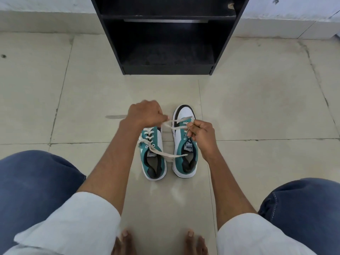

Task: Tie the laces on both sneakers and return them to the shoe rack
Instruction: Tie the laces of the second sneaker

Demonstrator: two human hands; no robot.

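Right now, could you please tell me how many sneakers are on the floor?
2, side by side before the shoe rack: the left sneaker under the left hand, the right sneaker beside the right hand.

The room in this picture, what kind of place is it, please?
Probably a home entryway or room corner: a black shoe rack stands against the wall on a tiled floor, and a pair of sneakers sits before it.
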